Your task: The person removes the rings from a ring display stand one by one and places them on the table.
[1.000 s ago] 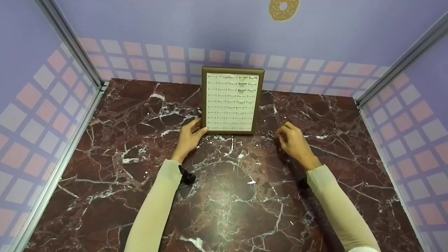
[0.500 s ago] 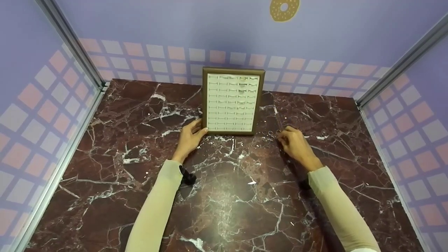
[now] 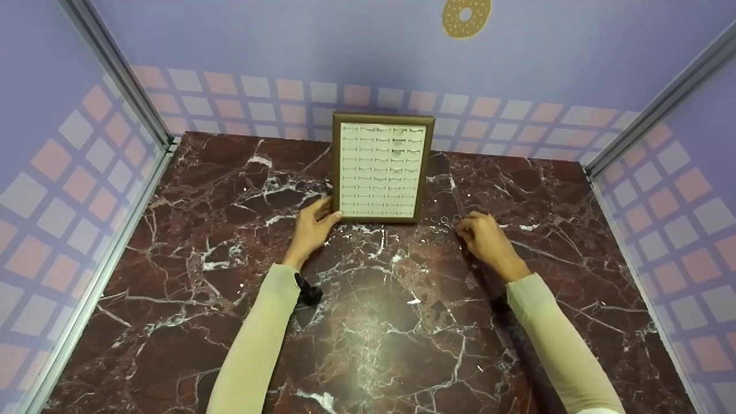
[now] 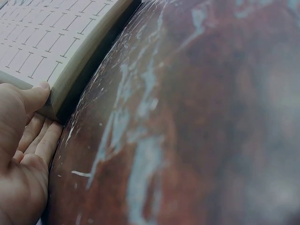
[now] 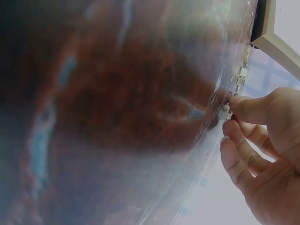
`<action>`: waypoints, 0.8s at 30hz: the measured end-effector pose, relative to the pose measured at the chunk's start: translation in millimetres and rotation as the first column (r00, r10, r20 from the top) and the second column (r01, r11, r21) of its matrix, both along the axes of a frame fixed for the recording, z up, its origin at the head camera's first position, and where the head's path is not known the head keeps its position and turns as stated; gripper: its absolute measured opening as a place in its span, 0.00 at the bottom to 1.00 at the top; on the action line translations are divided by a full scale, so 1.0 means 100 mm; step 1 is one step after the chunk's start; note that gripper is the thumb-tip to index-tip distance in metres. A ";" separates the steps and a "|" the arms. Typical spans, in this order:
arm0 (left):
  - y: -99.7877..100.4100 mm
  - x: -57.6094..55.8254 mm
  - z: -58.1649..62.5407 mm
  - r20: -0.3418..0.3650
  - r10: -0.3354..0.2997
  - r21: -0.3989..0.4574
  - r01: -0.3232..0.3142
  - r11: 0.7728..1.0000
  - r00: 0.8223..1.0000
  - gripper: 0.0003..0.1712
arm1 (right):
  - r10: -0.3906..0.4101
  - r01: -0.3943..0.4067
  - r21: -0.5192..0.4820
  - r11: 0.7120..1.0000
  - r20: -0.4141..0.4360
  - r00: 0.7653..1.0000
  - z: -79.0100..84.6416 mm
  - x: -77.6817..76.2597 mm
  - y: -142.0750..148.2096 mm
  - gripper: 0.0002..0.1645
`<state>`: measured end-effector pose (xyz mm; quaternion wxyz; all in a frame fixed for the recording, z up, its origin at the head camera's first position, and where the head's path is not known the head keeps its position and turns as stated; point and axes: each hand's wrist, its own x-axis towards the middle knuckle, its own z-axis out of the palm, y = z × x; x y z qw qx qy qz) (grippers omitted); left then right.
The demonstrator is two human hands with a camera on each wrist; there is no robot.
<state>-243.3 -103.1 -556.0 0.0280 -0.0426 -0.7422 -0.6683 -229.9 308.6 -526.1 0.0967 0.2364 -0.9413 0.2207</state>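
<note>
A ring display board (image 3: 380, 167) in a brown frame leans upright near the back wall; its white face has rows of slots, and several rings sit in the upper right rows. My left hand (image 3: 310, 230) grips its lower left corner, thumb in front and the other fingers at the side edge. Right of the board, a few loose rings (image 3: 444, 220) lie on the table. There my right hand (image 3: 487, 241) pinches a small ring (image 5: 228, 111) between thumb and fingertip, at the table surface. In the left wrist view the board's slots (image 4: 31, 65) near that corner hold no rings.
The dark red marble tabletop (image 3: 368, 322) has white veins and small bright specks. Lilac walls (image 3: 259, 46) with a checkered band enclose it at the back and both sides, joined by metal corner rails (image 3: 661, 98).
My right hand has shifted slightly to the right and toward me, so the loose rings beside its fingertips show more clearly. My left hand stays at the board's corner.
</note>
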 end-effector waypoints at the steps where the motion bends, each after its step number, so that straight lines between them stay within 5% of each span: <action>1: 0.00 0.00 0.00 0.004 0.002 0.001 -0.002 1.000 1.000 0.31 | -0.001 0.001 -0.002 1.000 -0.001 1.000 0.00 0.00 0.00 0.09; 11: 0.00 -0.01 -0.01 0.016 0.003 -0.009 -0.003 1.000 1.000 0.31 | -0.012 0.012 -0.026 1.000 -0.014 1.000 0.13 -0.01 -0.07 0.07; 24: 0.01 0.00 -0.02 0.002 0.008 -0.018 -0.008 1.000 1.000 0.30 | -0.018 -0.008 -0.151 0.989 -0.174 0.985 0.51 -0.19 -0.49 0.05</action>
